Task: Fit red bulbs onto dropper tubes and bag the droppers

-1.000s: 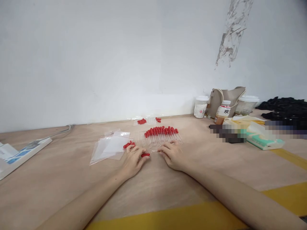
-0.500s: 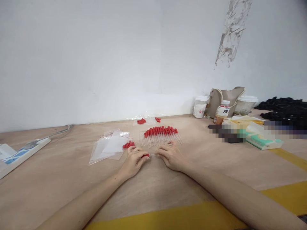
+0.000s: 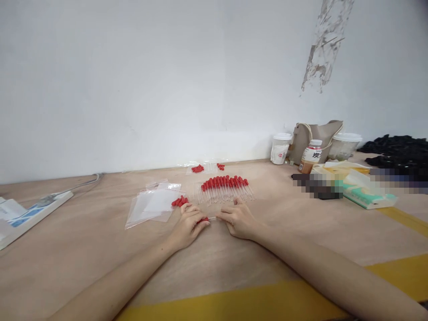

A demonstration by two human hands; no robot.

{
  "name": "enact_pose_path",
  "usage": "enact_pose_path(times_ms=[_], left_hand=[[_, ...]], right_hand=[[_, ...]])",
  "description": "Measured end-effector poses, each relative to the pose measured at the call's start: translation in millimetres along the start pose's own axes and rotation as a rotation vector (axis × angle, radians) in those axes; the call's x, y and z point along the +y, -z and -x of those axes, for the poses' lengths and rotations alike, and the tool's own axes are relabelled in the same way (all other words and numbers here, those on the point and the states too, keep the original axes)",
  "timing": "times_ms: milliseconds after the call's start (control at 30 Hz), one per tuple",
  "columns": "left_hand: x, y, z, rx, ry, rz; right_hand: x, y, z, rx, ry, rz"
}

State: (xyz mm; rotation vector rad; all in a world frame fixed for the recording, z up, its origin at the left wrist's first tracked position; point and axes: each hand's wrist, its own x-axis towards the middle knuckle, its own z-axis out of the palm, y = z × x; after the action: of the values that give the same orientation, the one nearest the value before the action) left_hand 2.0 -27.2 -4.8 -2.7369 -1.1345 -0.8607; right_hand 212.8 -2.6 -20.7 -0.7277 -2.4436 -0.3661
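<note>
My left hand (image 3: 190, 226) is closed on the red rubber bulb of a dropper; part of the bulb shows at its fingertips. From it the clear dropper tube (image 3: 212, 218) runs sideways to my right hand (image 3: 239, 219), whose fingers pinch the other end. Just beyond the hands lies a row of droppers (image 3: 225, 187), red bulbs pointing away and clear tubes towards me. Beside my left hand is a small pile of loose red bulbs (image 3: 179, 201). Clear plastic bags (image 3: 154, 203) lie flat to the left of it.
Near the wall lie more red bulbs (image 3: 197, 168) on clear plastic. A power strip (image 3: 36, 214) is at the far left. To the right stand a paper cup (image 3: 280, 149), a drink bottle (image 3: 310, 157), a grey bag (image 3: 301, 140) and a tissue pack (image 3: 368, 194).
Both hands stay in nearly the same place, holding the dropper between them. My right fingers have shifted slightly along the tube; the whole view has moved a little.
</note>
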Motion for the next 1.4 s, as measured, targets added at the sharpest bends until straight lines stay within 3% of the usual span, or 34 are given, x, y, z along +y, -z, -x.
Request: enact_pose_path(times_ms=[567, 700, 1067, 1167, 1300, 1400], left_hand=[[4.6, 2.4, -1.4, -0.045, -0.038, -0.040], [4.9, 3.1, -0.5, -0.051, -0.100, -0.118], [-14.3, 6.8, 4.9, 0.111, -0.143, -0.274], [-18.6, 10.2, 7.0, 0.200, -0.039, -0.283], [-32.0, 11.6, 10.5, 0.263, 0.102, -0.268], [-38.2, 10.8, 10.6, 0.257, 0.110, -0.234]], right_hand=[[-17.1, -2.4, -7.3, 0.020, -0.094, -0.052], [-18.5, -3.6, -4.9, 0.030, -0.103, -0.072], [-23.5, 20.3, -11.1, -0.068, -0.089, 0.056], [-8.7, 24.8, -8.7, -0.077, -0.259, 0.062], [28.8, 25.5, -12.3, -0.063, -0.753, -0.062], [57.0, 20.7, -22.0, -0.084, -0.991, -0.091]])
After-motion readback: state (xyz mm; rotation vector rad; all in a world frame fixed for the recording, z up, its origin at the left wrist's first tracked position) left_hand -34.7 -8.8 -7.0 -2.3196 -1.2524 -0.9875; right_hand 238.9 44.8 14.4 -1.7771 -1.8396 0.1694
